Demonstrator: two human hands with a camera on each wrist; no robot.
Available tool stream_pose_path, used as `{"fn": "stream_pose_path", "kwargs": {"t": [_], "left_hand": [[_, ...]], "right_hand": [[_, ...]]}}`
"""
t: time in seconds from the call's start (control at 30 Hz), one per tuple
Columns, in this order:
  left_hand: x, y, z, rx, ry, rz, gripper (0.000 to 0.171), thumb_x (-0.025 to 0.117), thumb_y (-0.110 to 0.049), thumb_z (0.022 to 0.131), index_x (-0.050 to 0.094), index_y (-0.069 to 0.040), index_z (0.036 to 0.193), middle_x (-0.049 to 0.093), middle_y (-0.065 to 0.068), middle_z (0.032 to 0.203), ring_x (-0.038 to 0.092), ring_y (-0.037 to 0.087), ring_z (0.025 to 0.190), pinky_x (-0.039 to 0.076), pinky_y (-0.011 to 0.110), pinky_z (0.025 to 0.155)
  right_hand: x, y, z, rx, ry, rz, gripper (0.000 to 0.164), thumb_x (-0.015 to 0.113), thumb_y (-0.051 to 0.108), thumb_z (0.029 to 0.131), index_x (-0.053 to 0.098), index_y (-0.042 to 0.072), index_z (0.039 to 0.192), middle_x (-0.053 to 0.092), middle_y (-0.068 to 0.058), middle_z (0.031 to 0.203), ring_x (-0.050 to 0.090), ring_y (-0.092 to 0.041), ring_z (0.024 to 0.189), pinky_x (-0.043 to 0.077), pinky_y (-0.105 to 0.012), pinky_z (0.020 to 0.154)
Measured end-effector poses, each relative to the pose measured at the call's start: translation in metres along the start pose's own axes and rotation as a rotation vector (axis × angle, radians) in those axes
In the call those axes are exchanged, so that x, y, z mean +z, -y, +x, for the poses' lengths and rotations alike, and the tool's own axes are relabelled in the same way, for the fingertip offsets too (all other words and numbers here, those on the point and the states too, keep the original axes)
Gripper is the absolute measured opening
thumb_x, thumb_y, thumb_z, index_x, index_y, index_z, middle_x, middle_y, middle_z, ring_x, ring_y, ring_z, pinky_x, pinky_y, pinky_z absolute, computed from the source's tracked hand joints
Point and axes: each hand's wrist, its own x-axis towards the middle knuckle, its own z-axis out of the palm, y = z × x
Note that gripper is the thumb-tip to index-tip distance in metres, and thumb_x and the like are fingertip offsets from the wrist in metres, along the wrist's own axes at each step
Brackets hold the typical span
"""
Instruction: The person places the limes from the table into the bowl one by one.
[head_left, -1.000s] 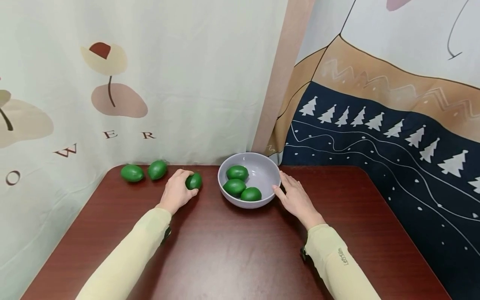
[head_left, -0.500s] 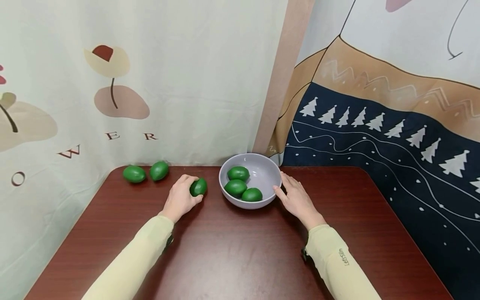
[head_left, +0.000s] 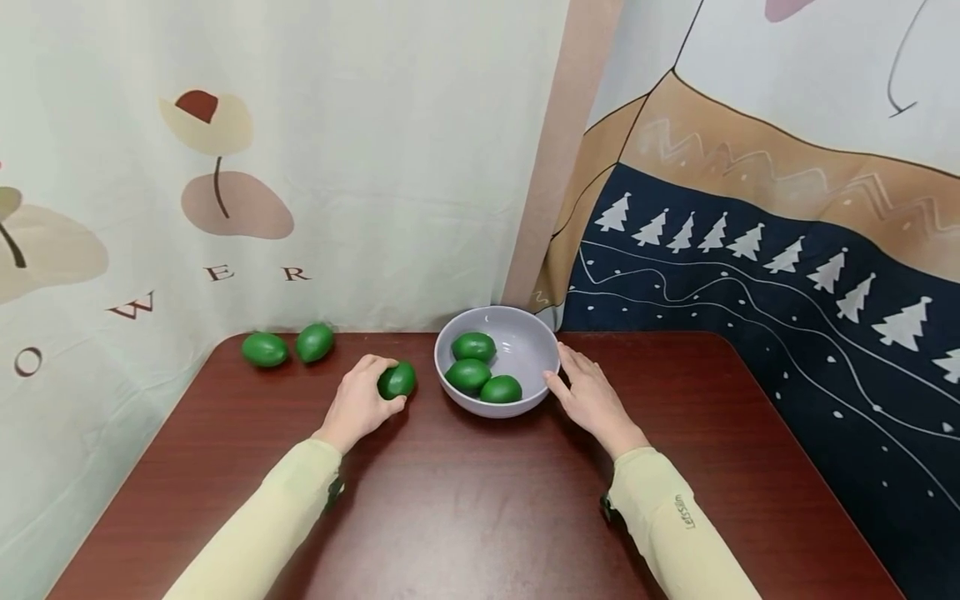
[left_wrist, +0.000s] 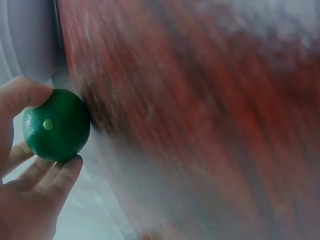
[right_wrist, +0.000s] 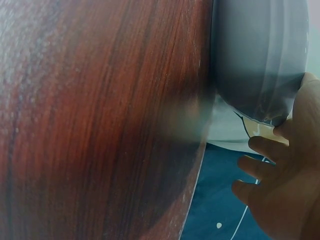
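Note:
My left hand (head_left: pixel 362 402) pinches a green lime (head_left: pixel 397 380) between thumb and fingers, just left of the bowl and close over the table. In the left wrist view the lime (left_wrist: pixel 57 127) shows its pale stem end, with the thumb on one side and fingertips on the other. A light purple-grey bowl (head_left: pixel 536 342) stands near the table's back edge, holding three limes (head_left: pixel 470 376). At its right side my right hand (head_left: pixel 596 404) grips the rim, thumb over the edge and fingers outside. The right wrist view shows the bowl's outer wall (right_wrist: pixel 262 55) beside those fingers.
Two more limes lie at the table's back left: one lime (head_left: pixel 264 350) in the corner and another lime (head_left: pixel 315 342) beside it. The dark red wooden table (head_left: pixel 480 517) backs onto a pale printed curtain (head_left: pixel 405 167) and a navy tree-patterned cloth (head_left: pixel 712 292).
My left hand has shifted slightly right and toward me with the lime, nearer the bowl. My right hand and the bowl have stayed in place.

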Motion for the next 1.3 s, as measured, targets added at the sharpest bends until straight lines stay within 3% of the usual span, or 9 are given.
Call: {"fn": "stream_pose_path", "kwargs": {"t": [0.47,0.9,1.3], "left_hand": [[-0.011,-0.017,0.002,0.049,-0.072,-0.021,0.052,0.085,-0.013,0.076,0.067,-0.001,0.123,0.062,0.014,0.120,0.064,0.033,0.098,0.055,0.049,0.086],[-0.022,-0.037,0.007,0.131,-0.199,-0.053,0.052,0.085,-0.012,0.072,0.068,-0.003,0.120,0.064,0.012,0.114,0.065,0.030,0.096,0.055,0.046,0.085],[-0.027,-0.047,0.012,0.131,-0.189,-0.056,0.052,0.084,-0.014,0.077,0.067,-0.003,0.124,0.063,0.013,0.120,0.062,0.024,0.074,0.053,0.041,0.075]], "right_hand": [[-0.003,0.001,0.002,-0.009,-0.002,-0.002,0.070,0.051,0.041,0.107,0.029,0.004,0.162,0.035,-0.021,0.164,0.030,-0.042,0.152,0.020,-0.060,0.124],[0.000,-0.002,0.003,-0.029,-0.023,-0.009,0.070,0.051,0.041,0.107,0.031,0.001,0.161,0.037,-0.022,0.162,0.032,-0.043,0.151,0.021,-0.060,0.123],[0.001,-0.002,0.001,-0.020,-0.021,-0.005,0.070,0.051,0.042,0.107,0.030,0.003,0.162,0.037,-0.021,0.163,0.031,-0.042,0.151,0.021,-0.060,0.123]]}}
